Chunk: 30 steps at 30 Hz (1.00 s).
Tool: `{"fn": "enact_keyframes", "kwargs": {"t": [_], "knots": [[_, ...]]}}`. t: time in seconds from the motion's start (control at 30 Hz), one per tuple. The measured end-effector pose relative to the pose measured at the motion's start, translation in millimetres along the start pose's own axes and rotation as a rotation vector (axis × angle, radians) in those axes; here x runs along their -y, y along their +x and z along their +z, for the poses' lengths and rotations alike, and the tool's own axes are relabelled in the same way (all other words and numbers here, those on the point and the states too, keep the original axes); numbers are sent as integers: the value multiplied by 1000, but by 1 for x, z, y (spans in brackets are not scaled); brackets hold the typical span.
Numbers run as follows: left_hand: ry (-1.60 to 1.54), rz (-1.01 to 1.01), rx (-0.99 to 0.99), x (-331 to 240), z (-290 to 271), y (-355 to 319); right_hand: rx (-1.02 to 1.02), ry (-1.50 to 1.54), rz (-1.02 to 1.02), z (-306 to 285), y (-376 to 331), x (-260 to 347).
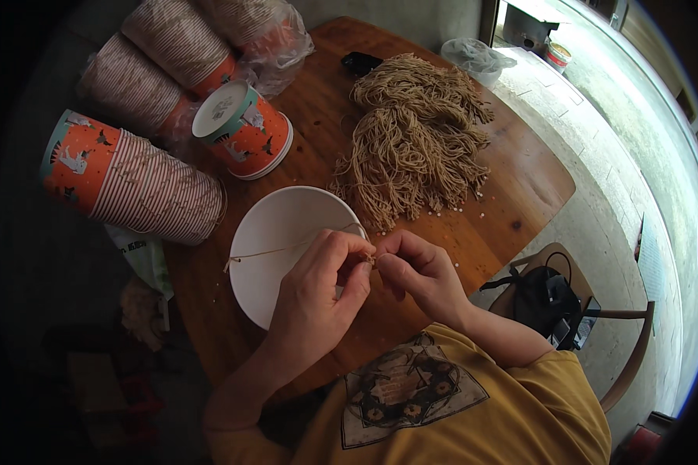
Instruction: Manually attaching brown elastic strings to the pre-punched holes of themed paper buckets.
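A white paper bucket (pixel 265 219) stands on the table with its open mouth toward me. A thin tan cord (pixel 274 252) runs across the mouth, with a knotted end outside the left rim. At the right rim, my left hand (pixel 316 291) pinches the cord between thumb and fingers. My right hand (pixel 429 277) meets it fingertip to fingertip and is closed on the same cord end. The fingers hide most of the small knot or loop between them. Beyond my hands lies a large heap of loose tan cords (pixel 419 136).
Stacks of nested orange-and-white paper buckets (pixel 151 186) lie at the left, some in clear plastic. An upside-down bucket (pixel 244 143) stands nearer the middle. White bits dot the wooden table (pixel 531 178). A chair with a black bag (pixel 547 298) is at the right.
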<state>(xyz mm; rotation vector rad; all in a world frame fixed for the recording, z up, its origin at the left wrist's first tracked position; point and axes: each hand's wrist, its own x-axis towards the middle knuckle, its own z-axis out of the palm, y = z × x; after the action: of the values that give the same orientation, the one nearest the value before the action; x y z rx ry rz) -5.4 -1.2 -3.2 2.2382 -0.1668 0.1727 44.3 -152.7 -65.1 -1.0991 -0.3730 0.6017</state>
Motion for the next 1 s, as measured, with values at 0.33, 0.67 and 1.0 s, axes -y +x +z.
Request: {"fn": "enact_keyframes", "kwargs": {"t": [0.33, 0.67, 1.0], "knots": [[-32, -66, 6, 9, -3, 5, -40, -224, -278, -4, 2, -11], [-109, -128, 39, 11, -6, 8, -70, -649, -439, -10, 13, 3], [-368, -326, 95, 10, -10, 8, -11, -434, -405, -15, 14, -1]]}}
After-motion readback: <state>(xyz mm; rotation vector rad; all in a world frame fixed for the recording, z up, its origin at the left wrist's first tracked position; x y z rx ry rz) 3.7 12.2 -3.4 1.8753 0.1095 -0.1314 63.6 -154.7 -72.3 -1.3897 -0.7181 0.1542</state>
